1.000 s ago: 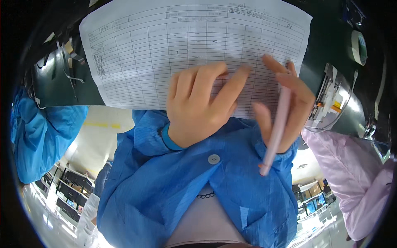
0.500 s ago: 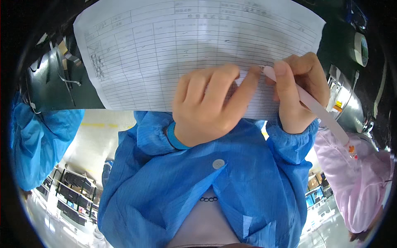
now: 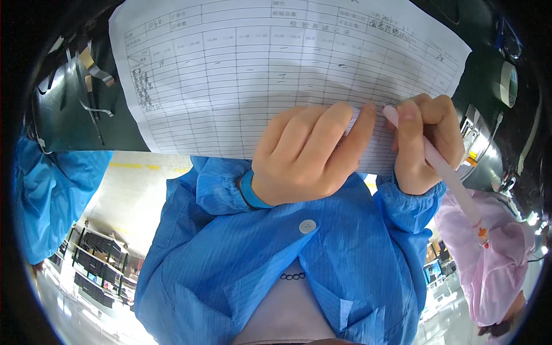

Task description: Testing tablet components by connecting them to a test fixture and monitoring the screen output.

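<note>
Pen clamped in right hand, tilted over sheet, likely for control; sheet laid on desk, seemingly steadied against slipping by left hand, fingers loosely bent, clamped on nothing

I'm in a workshop, electronics by the look: green bench w/ flat cables & tape, gridded form, racks in bkgd, my smock, co-workers' blue sleeve L, pink sleeve R.

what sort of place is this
Probably a factory workstation: a ruled paper form and what look like flat cables on a dark table, with neighbours' blue garment and pink garment at either side.
</note>
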Tool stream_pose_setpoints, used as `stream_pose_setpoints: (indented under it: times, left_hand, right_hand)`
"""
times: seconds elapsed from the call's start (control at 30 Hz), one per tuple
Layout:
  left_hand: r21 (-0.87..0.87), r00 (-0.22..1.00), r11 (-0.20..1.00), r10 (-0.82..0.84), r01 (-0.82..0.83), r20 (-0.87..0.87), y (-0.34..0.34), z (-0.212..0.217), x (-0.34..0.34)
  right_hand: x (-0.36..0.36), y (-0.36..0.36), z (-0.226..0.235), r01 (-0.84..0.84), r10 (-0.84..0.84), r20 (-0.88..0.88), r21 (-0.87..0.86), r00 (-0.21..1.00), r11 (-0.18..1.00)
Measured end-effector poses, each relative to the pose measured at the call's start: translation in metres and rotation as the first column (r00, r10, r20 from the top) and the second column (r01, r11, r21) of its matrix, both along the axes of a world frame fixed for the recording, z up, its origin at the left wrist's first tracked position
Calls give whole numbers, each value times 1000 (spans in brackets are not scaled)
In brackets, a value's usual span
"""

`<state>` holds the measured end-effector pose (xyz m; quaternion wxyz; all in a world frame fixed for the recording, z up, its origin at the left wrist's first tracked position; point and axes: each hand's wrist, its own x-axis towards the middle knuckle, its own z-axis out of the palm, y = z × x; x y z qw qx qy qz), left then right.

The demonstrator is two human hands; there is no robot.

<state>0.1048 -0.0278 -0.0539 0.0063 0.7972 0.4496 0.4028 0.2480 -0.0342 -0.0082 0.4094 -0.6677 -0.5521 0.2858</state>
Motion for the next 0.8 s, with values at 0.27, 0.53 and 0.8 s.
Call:
stream_pose_setpoints:
  times: [0.27,0.53,0.8]
  left_hand:
    - [-31,1000,999,4,-4,1,-1,1,1]
    - [-108,993,988,-114,109,-40,-4,12,-6]
    - [-258,935,927,-318,272,-155,1,42,-1]
  right_hand:
    - [0,-2,-3,20,-19,-15,51,1000,999]
    - [4,-25,3,93,24,-328,335,944,938]
    - [13,-50,28,234,-236,-86,-35,968,972]
